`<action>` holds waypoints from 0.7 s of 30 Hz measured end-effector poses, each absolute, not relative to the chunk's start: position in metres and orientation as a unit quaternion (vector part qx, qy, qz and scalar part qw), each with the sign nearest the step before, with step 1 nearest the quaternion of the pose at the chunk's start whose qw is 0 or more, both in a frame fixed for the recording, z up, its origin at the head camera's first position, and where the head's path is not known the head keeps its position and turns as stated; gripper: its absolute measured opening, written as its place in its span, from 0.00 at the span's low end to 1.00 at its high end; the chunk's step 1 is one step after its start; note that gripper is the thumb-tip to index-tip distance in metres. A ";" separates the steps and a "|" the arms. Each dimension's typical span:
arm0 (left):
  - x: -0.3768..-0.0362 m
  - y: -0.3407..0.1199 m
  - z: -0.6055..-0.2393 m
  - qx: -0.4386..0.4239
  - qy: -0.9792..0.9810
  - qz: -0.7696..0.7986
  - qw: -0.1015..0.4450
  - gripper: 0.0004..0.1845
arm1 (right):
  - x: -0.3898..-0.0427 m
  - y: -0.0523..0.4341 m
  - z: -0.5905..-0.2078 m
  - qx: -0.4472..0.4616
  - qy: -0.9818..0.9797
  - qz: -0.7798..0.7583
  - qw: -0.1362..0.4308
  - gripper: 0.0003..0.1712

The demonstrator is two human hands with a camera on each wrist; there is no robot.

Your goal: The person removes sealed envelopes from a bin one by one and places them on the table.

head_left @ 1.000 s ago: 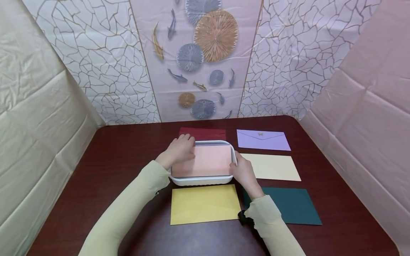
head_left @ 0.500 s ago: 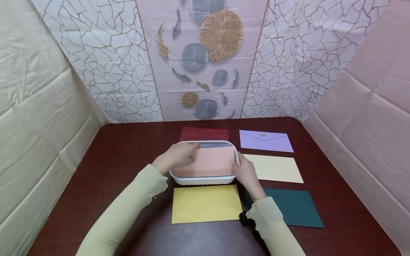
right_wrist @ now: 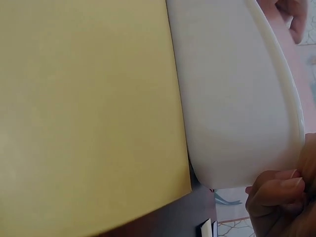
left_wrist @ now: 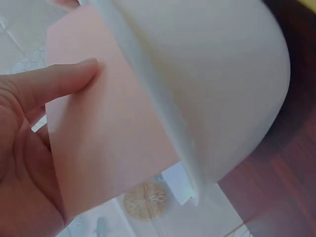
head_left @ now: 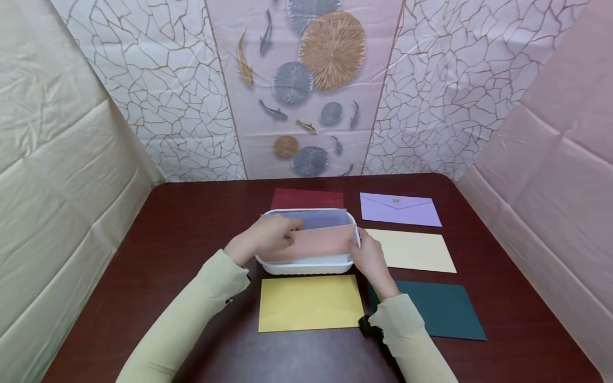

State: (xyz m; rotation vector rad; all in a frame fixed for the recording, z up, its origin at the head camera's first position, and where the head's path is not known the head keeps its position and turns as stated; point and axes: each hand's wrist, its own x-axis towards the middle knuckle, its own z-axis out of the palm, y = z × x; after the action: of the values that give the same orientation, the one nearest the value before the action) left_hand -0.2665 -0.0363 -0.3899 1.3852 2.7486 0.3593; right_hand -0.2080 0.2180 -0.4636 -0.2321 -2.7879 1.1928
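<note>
left hand point(head_left: 268, 238): pinches left end of pink envelope point(head_left: 316, 244); thumb point(left_wrist: 54, 81) on its face, fingers behind
right hand point(head_left: 371, 260): at right end of envelope and tray point(head_left: 306, 265) corner, fingers curled; grip hidden, cannot tell what is held
pink envelope: tilted up, lower edge in tray, near center of worktop point(head_left: 191, 234)
lavender sheet point(head_left: 316, 217): in tray behind pink envelope, also tilted up
tray: white, on worktop, between red envelope point(head_left: 306, 198) and yellow envelope point(head_left: 308, 302)
right of tray: cream envelope point(head_left: 412, 250), just beside
far right: purple envelope point(head_left: 399, 208)
near right: green envelope point(head_left: 440, 308), partly under right sleeve
</note>
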 end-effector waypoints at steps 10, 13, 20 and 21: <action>-0.241 -0.042 -0.395 0.435 0.890 0.131 -0.041 0.10 | -0.207 0.219 -0.465 -0.069 -0.921 0.378 0.060 0.29; -0.238 -0.045 -0.391 0.432 0.890 0.135 -0.059 0.08 | -0.207 0.219 -0.465 -0.070 -0.920 0.380 0.059 0.29; -0.235 -0.055 -0.371 0.415 0.891 0.151 -0.102 0.07 | -0.208 0.218 -0.465 -0.079 -0.914 0.394 0.055 0.30; -0.235 -0.057 -0.369 0.413 0.891 0.150 -0.114 0.08 | -0.209 0.218 -0.465 -0.079 -0.914 0.395 0.055 0.30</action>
State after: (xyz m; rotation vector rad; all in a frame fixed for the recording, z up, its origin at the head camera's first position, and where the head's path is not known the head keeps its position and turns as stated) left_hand -0.2350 -0.0569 -0.3687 1.4021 3.0225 0.5080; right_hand -0.2087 0.2178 -0.4646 -0.2401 -2.7740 1.1990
